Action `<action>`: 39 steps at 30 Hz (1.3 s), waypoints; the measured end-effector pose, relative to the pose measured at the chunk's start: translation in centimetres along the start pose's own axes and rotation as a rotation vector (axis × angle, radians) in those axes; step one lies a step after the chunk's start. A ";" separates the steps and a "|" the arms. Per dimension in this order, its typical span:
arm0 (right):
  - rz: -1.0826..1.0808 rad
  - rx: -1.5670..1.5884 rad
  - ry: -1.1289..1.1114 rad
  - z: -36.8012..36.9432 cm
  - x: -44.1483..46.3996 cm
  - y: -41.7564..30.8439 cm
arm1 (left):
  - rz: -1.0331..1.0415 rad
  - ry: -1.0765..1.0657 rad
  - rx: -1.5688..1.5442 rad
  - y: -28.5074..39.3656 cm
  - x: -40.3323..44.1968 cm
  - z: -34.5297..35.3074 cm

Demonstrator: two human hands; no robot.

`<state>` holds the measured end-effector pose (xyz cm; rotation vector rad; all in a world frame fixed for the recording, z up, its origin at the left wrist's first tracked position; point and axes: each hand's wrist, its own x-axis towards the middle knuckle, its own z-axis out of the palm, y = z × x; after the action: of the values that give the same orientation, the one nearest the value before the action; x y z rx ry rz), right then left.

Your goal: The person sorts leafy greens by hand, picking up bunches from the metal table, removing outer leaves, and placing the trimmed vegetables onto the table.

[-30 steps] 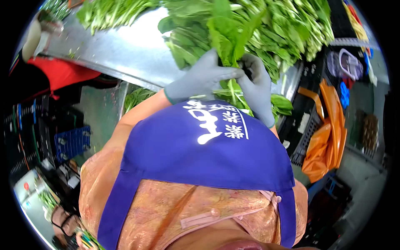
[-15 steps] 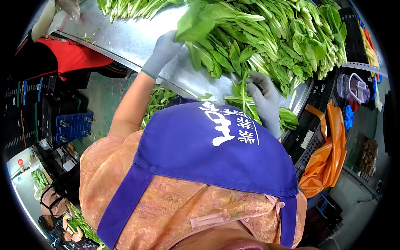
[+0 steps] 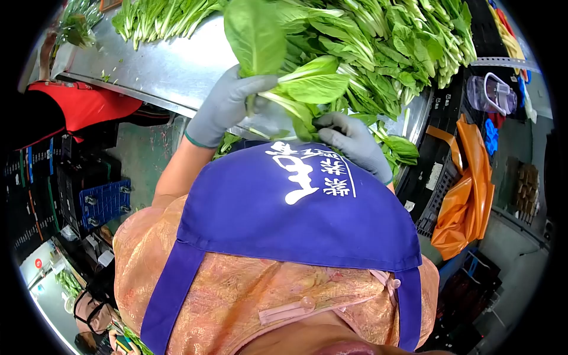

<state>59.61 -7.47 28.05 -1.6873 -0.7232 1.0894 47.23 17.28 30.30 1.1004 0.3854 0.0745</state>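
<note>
My left hand (image 3: 222,106), in a grey glove, is closed on the stem of a leafy green (image 3: 254,38) whose broad leaf points up and away. Beside it, more green leaves (image 3: 316,86) stretch from near the left fingers toward the right ones. My right hand (image 3: 354,139), also gloved in grey, is curled close to the apron, with its fingertips at the lower end of these leaves; what it grips is hard to make out. Just beyond both hands lies a large heap of leafy greens (image 3: 384,59) on the metal table (image 3: 160,71).
Another bunch of greens (image 3: 163,21) lies at the table's far left. Red cloth (image 3: 89,106) hangs by the left edge. At right are black crates (image 3: 438,171), an orange plastic sheet (image 3: 467,195) and a clear jug (image 3: 491,94). A blue crate (image 3: 105,204) stands lower left.
My left hand has come back toward the body, and its leafy green is now upright. My right hand has moved left and curled in beside the leaves between the hands.
</note>
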 end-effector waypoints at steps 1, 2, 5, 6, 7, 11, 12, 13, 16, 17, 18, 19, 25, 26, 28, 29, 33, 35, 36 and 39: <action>0.051 0.014 -0.058 0.2 0.0 -0.5 | 0.127 -0.021 0.092 -0.7 0.5 0.5; -0.016 0.116 0.008 0.9 0.1 -0.2 | 0.256 -0.042 0.182 -1.8 0.9 1.1; -0.061 -0.080 0.215 -0.1 0.6 -1.8 | 0.292 -0.051 0.103 -1.8 2.0 2.4; -0.054 0.083 0.326 -0.4 0.4 -2.8 | 0.244 -0.046 0.025 -1.0 2.4 2.9; -0.206 0.183 0.482 -1.0 0.6 -1.9 | 0.193 -0.038 -0.053 -0.5 2.7 3.3; -0.217 0.290 0.693 -2.9 -0.5 -0.6 | 0.241 0.009 -0.148 -0.4 3.2 4.0; -0.179 0.241 0.642 -3.0 -0.8 -0.2 | 0.247 0.006 -0.162 -0.5 3.4 4.2; -0.138 0.191 0.596 -3.2 -1.1 -0.2 | 0.245 -0.007 -0.165 -0.3 3.5 4.7; -0.141 0.202 0.381 -0.1 -0.7 -3.6 | 0.209 -0.080 -0.124 -0.8 3.6 6.5; -0.227 0.303 0.407 0.4 -0.4 -3.9 | 0.186 -0.090 -0.075 -1.0 3.4 7.2; -0.217 0.374 0.442 0.3 0.2 -4.2 | 0.163 -0.104 -0.024 -1.1 3.2 7.9; -0.208 0.449 0.476 -0.1 0.5 -4.2 | 0.139 -0.116 0.030 -1.3 2.9 8.5; -0.406 0.656 0.643 -1.4 0.6 -3.1 | 0.195 -0.048 -0.011 -2.0 3.2 8.8; -0.416 0.599 0.617 -2.7 0.3 -1.8 | 0.175 -0.085 0.045 -1.8 3.3 8.1; -0.461 0.478 0.702 -4.1 -0.5 -1.9 | 0.121 -0.091 0.105 -2.7 3.5 8.0; -0.487 0.412 0.743 -4.8 -1.0 -2.1 | 0.056 -0.152 0.286 -2.9 3.4 8.0; -0.464 0.289 0.824 -5.7 -3.5 -4.0 | -0.055 -0.234 0.663 -4.2 3.0 6.4; -0.450 0.225 0.800 -5.4 -3.8 -4.1 | -0.203 -0.150 0.392 -4.6 3.7 5.1; -0.442 0.199 0.781 -4.8 -3.7 -4.5 | 0.016 -0.203 0.131 -4.5 3.9 5.4; -0.440 0.020 0.670 -3.5 -2.0 -4.4 | 0.176 -0.141 0.059 -2.0 4.0 8.4</action>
<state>62.01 -8.95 33.25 -1.6290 -0.5916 0.1943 53.50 10.20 30.76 1.1891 0.1646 0.1403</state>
